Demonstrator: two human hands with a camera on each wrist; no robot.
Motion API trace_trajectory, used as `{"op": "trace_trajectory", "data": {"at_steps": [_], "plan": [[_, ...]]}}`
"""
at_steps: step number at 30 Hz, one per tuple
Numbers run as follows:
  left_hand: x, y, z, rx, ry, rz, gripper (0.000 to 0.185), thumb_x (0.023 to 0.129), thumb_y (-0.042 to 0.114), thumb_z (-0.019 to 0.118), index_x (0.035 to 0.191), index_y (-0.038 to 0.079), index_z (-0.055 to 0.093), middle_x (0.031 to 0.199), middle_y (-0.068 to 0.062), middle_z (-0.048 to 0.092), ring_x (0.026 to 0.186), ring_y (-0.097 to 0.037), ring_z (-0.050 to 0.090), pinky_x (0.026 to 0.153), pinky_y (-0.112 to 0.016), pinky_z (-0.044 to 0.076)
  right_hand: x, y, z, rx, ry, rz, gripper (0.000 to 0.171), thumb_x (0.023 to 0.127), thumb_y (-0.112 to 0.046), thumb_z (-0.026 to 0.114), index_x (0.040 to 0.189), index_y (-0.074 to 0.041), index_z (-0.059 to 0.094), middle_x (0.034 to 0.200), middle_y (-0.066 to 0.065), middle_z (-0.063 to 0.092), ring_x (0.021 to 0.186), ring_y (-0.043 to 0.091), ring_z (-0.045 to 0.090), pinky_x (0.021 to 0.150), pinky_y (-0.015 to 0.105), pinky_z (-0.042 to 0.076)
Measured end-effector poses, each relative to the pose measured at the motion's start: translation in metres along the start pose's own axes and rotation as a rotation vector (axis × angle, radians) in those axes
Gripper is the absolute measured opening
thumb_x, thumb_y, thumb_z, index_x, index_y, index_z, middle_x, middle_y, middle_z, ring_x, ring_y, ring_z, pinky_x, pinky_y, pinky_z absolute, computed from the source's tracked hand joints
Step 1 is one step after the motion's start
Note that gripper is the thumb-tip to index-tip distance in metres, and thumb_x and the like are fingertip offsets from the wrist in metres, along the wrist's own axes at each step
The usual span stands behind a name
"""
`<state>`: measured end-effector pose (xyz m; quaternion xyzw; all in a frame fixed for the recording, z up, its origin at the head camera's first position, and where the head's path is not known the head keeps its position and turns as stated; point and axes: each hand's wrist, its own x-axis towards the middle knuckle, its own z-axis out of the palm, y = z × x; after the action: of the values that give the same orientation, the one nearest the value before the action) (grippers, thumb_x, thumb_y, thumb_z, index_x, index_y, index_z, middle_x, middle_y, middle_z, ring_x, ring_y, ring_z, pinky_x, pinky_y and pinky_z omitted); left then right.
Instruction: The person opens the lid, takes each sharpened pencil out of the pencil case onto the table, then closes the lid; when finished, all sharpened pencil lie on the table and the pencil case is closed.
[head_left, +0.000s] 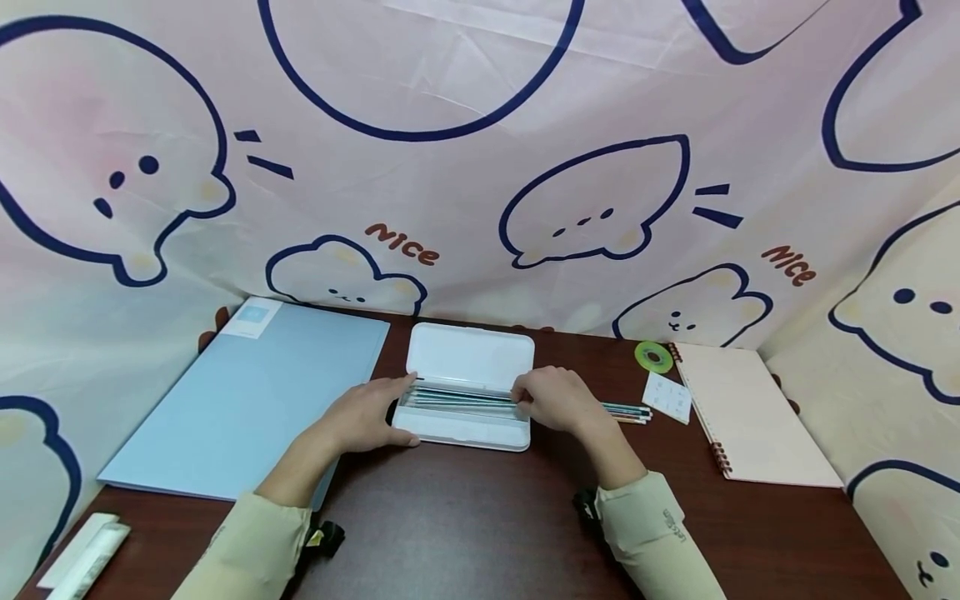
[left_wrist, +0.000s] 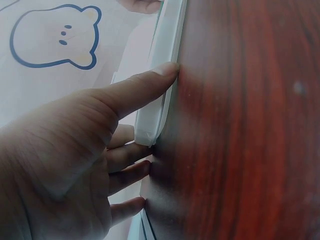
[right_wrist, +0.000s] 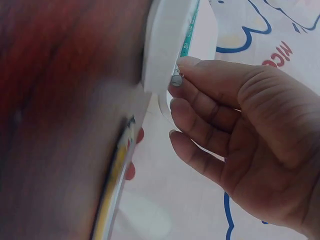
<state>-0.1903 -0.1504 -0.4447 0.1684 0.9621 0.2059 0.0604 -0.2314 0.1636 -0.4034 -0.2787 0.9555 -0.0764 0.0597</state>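
Observation:
A white pencil case (head_left: 465, 429) lies open at the middle of the dark wooden table (head_left: 465, 517), its lid (head_left: 471, 357) folded back. Several green pencils (head_left: 457, 400) lie lengthwise inside. My left hand (head_left: 403, 410) holds the case's left end. Its thumb (left_wrist: 145, 82) lies along the front rim (left_wrist: 167, 45) and the other fingers (left_wrist: 130, 172) rest against the end. At the case's right end my right hand (head_left: 522, 400) pinches the tip of a green pencil (right_wrist: 186, 42) between thumb and forefinger (right_wrist: 192, 67). More pencils (head_left: 628, 411) lie on the table just right of that hand.
A light blue folder (head_left: 247, 396) lies to the left of the case. On the right are a pink spiral notebook (head_left: 750, 417), a green tape roll (head_left: 654, 357) and a small white card (head_left: 667, 397). A white object (head_left: 86, 557) sits at the near left corner. A cartoon-printed cloth (head_left: 480, 167) hangs behind.

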Motion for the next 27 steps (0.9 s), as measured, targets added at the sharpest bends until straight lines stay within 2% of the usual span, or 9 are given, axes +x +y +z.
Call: {"op": "trace_trajectory", "data": {"at_steps": [7, 15, 27], "plan": [[0.000, 0.001, 0.000, 0.006, -0.003, 0.004, 0.101, 0.076, 0.050, 0.086, 0.155, 0.006, 0.040, 0.151, -0.018, 0.052, 0.137, -0.038, 0.051, 0.110, -0.056, 0.043, -0.006, 0.016, -0.004, 0.043, 0.050, -0.008, 0.006, 0.094, -0.018, 0.073, 0.096, -0.021, 0.077, 0.095, -0.008, 0.075, 0.081, 0.007, 0.062, 0.077, 0.033, 0.054], [0.001, 0.002, 0.001, 0.001, -0.001, 0.008, 0.101, 0.076, 0.050, 0.086, 0.155, 0.007, 0.041, 0.151, -0.019, 0.052, 0.137, -0.038, 0.052, 0.110, -0.056, 0.043, -0.020, 0.041, -0.005, 0.199, 0.105, 0.035, 0.006, 0.094, -0.016, 0.073, 0.092, -0.021, 0.075, 0.087, -0.009, 0.071, 0.074, 0.010, 0.056, 0.071, 0.029, 0.048], [-0.001, 0.001, -0.001, -0.003, 0.006, 0.010, 0.101, 0.076, 0.051, 0.085, 0.155, 0.007, 0.041, 0.150, -0.019, 0.053, 0.137, -0.038, 0.052, 0.110, -0.057, 0.043, -0.044, 0.075, -0.009, 0.227, 0.204, 0.051, 0.005, 0.095, -0.016, 0.072, 0.094, -0.016, 0.077, 0.089, -0.007, 0.072, 0.077, 0.012, 0.056, 0.072, 0.031, 0.050]]}}
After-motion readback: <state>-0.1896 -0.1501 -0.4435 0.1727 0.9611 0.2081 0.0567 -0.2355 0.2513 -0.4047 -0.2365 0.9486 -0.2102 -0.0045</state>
